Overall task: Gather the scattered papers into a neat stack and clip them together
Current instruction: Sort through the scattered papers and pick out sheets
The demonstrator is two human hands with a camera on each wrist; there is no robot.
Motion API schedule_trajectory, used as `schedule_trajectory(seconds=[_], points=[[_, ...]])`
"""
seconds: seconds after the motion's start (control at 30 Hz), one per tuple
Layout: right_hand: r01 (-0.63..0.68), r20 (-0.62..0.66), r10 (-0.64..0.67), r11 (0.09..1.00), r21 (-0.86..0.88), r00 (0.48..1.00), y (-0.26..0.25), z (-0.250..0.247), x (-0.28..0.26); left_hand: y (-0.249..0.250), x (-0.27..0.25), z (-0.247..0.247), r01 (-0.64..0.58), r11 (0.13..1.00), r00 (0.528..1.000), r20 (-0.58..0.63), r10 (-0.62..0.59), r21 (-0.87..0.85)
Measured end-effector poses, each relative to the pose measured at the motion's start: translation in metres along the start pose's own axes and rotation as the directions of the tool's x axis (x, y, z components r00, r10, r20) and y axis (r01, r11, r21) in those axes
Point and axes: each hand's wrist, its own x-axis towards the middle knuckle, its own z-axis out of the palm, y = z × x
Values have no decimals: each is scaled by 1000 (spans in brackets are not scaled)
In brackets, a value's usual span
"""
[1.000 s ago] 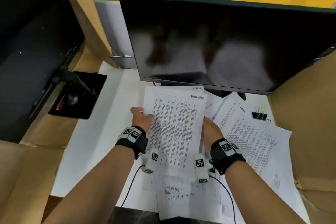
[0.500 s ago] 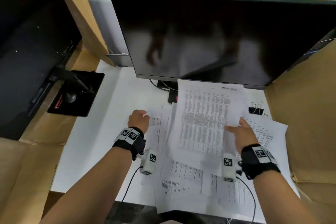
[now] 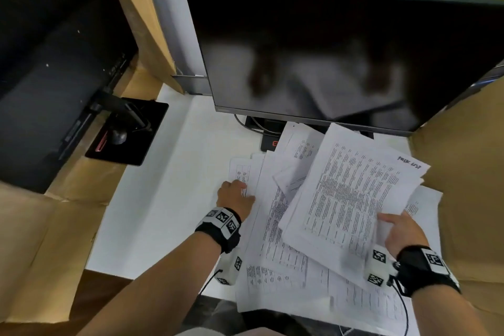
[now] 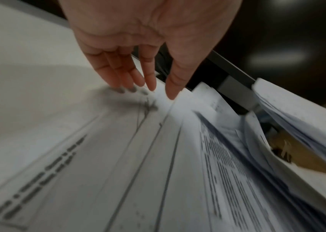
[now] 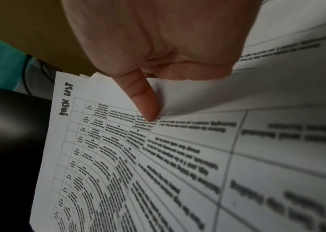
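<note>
A bundle of printed sheets headed "task list" [image 3: 354, 194] is lifted and tilted over the right side of the desk. My right hand [image 3: 392, 224] grips its near right edge, with the thumb [image 5: 146, 106] on top and the fingers hidden beneath. More loose papers [image 3: 275, 226] lie fanned out on the white desk [image 3: 163, 199]. My left hand [image 3: 240, 191] rests on their left edge, and its straight fingertips [image 4: 134, 84] touch a sheet. The black binder clip [image 4: 283, 150] shows only in the left wrist view, under the raised bundle.
A dark monitor [image 3: 341, 49] stands right behind the papers, with its base and cables beneath it. Cardboard walls close in on the right [image 3: 469, 185] and left [image 3: 41, 240]. A black stand base [image 3: 128, 131] sits at the far left. Some sheets overhang the desk's front edge.
My right hand carried the "task list" bundle to the right and turned it clockwise, so it now hides the clip in the head view. My left hand let go of the bundle and settled on the loose sheets.
</note>
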Motion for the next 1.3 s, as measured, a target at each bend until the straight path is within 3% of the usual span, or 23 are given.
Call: schedule_trajectory(seconds=[0.13, 0.33, 0.47, 0.57, 0.67, 0.8, 0.87, 1.0, 1.1, 1.2, 1.3], points=[[44, 88, -36, 995, -93, 996, 8, 7, 4, 16, -8, 20, -35, 997, 999, 36, 33, 67], [14, 72, -24, 989, 146, 997, -4, 13, -3, 29, -6, 29, -42, 980, 999, 32, 37, 192], [-49, 75, 30, 961, 271, 997, -4, 18, -2, 35, -5, 32, -66, 998, 998, -23, 66, 5], [-53, 82, 30, 953, 297, 996, -9, 17, -7, 39, -6, 30, -30, 984, 999, 35, 36, -173], [-41, 85, 17, 955, 293, 996, -12, 16, -11, 40, -7, 24, -48, 987, 997, 53, 56, -150], [-25, 118, -7, 963, 270, 993, -12, 15, -8, 39, -6, -10, -121, 990, 993, -15, 120, -68], [-22, 96, -4, 963, 267, 995, -14, 13, -9, 38, -4, -42, -159, 987, 982, -104, 154, -37], [-36, 84, 10, 949, 312, 996, -19, 12, -9, 41, 1, -114, -292, 955, 901, -323, 290, 42], [-26, 94, -1, 956, 292, 996, -25, 16, -12, 47, 6, -160, -330, 944, 869, -391, 304, 0], [0, 112, -35, 956, 295, 993, -37, 21, -25, 54, 10, -180, -353, 920, 882, -389, 266, -172], [23, 166, -80, 948, 319, 983, -53, 32, -40, 61, 14, -161, -281, 922, 934, -297, 199, -267]])
